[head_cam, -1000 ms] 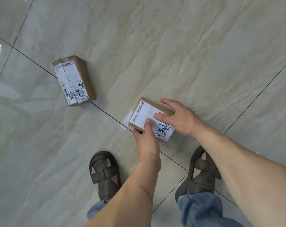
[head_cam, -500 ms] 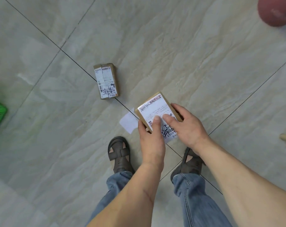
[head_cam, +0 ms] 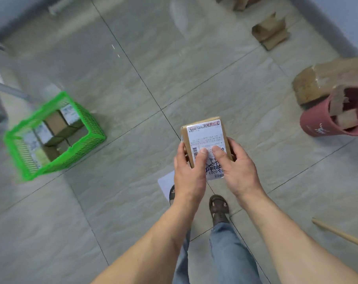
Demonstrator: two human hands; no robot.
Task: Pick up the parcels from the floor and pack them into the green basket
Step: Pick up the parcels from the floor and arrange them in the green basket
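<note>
Since the earlier frame, I see the parcel (head_cam: 205, 140) has been carried up clear of the floor (head_cam: 133, 201), and the view has swung so that the green basket (head_cam: 88, 138) is now fully visible. Both hands grip the parcel: left hand (head_cam: 189, 173) wraps its left edge, right hand (head_cam: 237, 171) its right edge, both thumbs pressing on the white shipping label. The parcel is held label-up above the feet, well apart from the basket. A white paper slip (head_cam: 166, 184) lies on the floor just below the left hand. The basket stands on the floor to the left and contains several brown parcels. To the right stands a red bucket (head_cam: 317, 124) holding cardboard scraps, with a cardboard box (head_cam: 317, 78) just behind it.
</note>
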